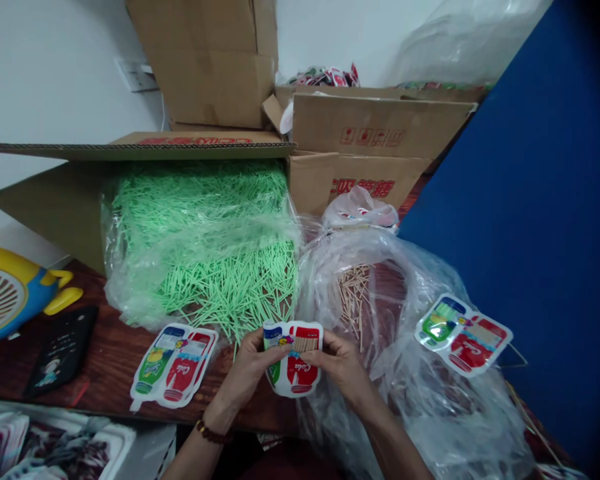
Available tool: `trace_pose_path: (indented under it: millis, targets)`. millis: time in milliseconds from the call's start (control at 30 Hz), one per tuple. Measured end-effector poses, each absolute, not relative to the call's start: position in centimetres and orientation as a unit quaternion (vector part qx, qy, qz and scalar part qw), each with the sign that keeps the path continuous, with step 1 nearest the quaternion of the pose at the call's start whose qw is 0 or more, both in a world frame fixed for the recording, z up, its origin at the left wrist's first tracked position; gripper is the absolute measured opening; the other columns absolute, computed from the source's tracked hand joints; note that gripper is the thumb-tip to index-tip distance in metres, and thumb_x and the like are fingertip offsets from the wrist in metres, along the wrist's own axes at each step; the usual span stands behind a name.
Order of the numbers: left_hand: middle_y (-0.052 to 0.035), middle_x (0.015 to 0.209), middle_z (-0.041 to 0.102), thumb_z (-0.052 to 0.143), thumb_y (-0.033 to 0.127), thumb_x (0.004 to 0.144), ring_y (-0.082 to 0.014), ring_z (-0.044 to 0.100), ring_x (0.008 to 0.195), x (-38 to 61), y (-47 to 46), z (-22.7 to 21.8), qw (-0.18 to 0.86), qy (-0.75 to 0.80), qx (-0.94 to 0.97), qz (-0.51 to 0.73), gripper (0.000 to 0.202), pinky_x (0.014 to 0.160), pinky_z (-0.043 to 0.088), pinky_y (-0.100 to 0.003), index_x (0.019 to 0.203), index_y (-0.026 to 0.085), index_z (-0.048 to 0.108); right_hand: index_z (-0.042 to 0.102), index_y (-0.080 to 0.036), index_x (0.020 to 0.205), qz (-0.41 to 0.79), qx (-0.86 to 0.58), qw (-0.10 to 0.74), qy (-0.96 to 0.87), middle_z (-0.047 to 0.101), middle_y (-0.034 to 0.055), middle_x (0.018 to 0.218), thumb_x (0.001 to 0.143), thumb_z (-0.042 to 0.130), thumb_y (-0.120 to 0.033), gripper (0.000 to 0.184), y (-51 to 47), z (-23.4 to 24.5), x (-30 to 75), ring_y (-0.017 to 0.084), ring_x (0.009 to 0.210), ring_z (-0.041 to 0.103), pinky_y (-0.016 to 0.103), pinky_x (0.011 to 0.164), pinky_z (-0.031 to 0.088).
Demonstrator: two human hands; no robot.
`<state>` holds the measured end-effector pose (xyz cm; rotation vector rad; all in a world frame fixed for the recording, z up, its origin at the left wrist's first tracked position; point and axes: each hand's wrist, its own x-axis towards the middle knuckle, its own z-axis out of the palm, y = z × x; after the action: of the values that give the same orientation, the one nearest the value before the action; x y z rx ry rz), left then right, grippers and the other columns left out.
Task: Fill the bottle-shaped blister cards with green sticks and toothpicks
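Observation:
In the middle, close to me, is a printed bottle-shaped packet (300,381) with a green half and a red "Cola" half. Brown sticks show in the window of its red half, greenish ones at its left edge. My left hand (250,368) pinches the packet's left side, thumb on the front. On the other side, my right hand (344,365) grips it with the thumb near the brown sticks. Fingers behind the packet are hidden. Beyond it lie a heap of light green sticks (230,283) and a smaller pile of brown sticks (353,290).
Similar packets (175,367) lie stacked at left; another filled packet (463,337) rests on crumpled clear plastic (430,407) at right. An open cardboard box (45,200) surrounds the green sticks. A phone (63,350), yellow-blue fan (35,293) and white bin (123,443) occupy the left.

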<state>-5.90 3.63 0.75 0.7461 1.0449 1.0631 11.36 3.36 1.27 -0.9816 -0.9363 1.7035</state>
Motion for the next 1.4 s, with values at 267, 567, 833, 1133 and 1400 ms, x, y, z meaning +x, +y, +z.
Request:
trace_pose_path:
  millis: [267,567,833,1133,1400]
  targets:
    - [-0.0008,0.071,0.072,0.082,0.024,0.063,-0.0141,0.065,0.062,-5.3,4.2,1.6,0.677,0.481,0.349,0.434,0.022,0.061,0.051,-0.023,0.077,0.013,0.07,0.068,-0.018,0.092,0.686,-0.39,0.466,-0.401,0.071,-0.0004,0.083,0.07,0.075,-0.028,0.025,3.5,1.5,11.7,0.015,0.072,0.064,0.026,0.07,0.052]
    - [-0.0015,0.075,0.071,0.08,0.028,0.064,-0.0155,0.063,0.067,-5.3,4.0,2.1,0.635,0.493,0.408,0.433,0.024,0.064,0.049,-0.024,0.081,0.015,0.07,0.065,-0.018,0.084,0.586,-0.457,0.424,-0.517,0.063,-0.0016,0.078,0.08,0.066,-0.027,0.01,3.3,2.0,12.4,0.014,0.074,0.057,0.022,0.065,0.047]
    - [0.0012,0.07,0.062,0.074,0.029,0.072,-0.0151,0.055,0.067,-5.2,4.0,2.0,0.506,0.495,0.569,0.419,0.013,0.062,0.044,-0.021,0.079,0.019,0.069,0.074,-0.021,0.083,0.499,-0.427,0.472,-0.589,0.064,0.0003,0.076,0.086,0.06,-0.027,0.015,3.6,5.0,14.4,0.015,0.075,0.059,0.025,0.07,0.045]
    - [-0.0019,0.08,0.07,0.066,0.022,0.081,-0.0177,0.063,0.076,-1.7,4.2,2.7,0.413,0.404,0.725,0.375,0.01,0.071,0.047,-0.023,0.089,0.024,0.073,0.074,-0.024,0.082,0.368,-0.51,0.542,-0.558,0.068,0.0004,0.081,0.085,0.062,-0.023,0.012,1.4,4.9,20.3,0.016,0.077,0.061,0.026,0.07,0.046]
    - [-0.0027,0.096,0.075,0.062,0.027,0.084,-0.0184,0.069,0.088,-3.8,3.3,0.4,0.398,0.458,0.709,0.358,0.02,0.076,0.053,-0.024,0.102,0.026,0.07,0.071,-0.019,0.081,0.252,-0.648,0.623,-0.359,0.069,0.0004,0.069,0.068,0.075,-0.036,0.022,3.2,0.6,33.1,0.017,0.065,0.063,0.028,0.066,0.05]
